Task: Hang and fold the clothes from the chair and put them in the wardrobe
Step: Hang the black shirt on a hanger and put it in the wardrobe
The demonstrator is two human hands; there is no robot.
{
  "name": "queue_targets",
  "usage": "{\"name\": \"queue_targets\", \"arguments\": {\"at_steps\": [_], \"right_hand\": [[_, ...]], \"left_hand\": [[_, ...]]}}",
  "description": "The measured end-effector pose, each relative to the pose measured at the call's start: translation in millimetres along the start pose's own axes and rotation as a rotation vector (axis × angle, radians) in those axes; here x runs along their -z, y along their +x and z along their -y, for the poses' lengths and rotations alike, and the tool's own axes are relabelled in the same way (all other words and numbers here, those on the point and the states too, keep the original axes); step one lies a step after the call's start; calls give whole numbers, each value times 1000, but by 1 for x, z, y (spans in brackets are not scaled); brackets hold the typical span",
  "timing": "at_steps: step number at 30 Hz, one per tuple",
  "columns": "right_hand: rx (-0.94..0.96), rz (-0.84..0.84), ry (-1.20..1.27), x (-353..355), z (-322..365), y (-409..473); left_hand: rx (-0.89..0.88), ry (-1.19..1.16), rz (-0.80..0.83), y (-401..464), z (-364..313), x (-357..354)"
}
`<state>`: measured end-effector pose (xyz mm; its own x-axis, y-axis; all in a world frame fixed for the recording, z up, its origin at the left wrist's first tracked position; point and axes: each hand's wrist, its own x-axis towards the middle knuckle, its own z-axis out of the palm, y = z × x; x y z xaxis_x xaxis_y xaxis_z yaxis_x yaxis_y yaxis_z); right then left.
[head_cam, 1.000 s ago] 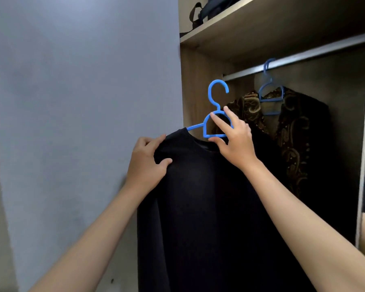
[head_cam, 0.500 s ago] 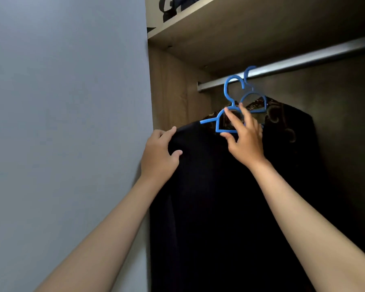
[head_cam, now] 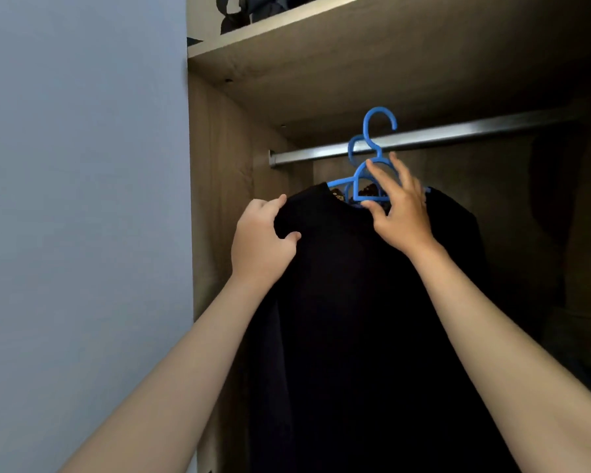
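The black shirt point(head_cam: 355, 285) is on its blue hanger point(head_cam: 372, 155), whose hook is raised beside the wardrobe rail point(head_cam: 458, 136), seemingly not yet on it. The right hand point(head_cam: 401, 213) pinches the hanger; the left hand point(head_cam: 261, 240) grips the shirt's shoulder.

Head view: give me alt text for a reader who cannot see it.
A person's right hand lifts a blue plastic hanger carrying a black shirt toward a silver metal wardrobe rail, its hook raised above the rail. The left hand grips the shirt's shoulder. Another blue hanger already hangs there.
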<state>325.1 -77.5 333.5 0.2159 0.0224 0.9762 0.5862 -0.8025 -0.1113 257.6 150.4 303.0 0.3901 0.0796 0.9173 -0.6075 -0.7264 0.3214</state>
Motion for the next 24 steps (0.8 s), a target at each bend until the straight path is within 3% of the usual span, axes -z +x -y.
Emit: {"name": "queue_targets", "arguments": {"at_steps": [11,24], "right_hand": [[-104,72,53,5,-49,40],[-144,51,102,-9,-84,12]], "left_hand": [[-33,-29,30,49,-17,-43],[-94,-19,73,39,-8,-83]]}}
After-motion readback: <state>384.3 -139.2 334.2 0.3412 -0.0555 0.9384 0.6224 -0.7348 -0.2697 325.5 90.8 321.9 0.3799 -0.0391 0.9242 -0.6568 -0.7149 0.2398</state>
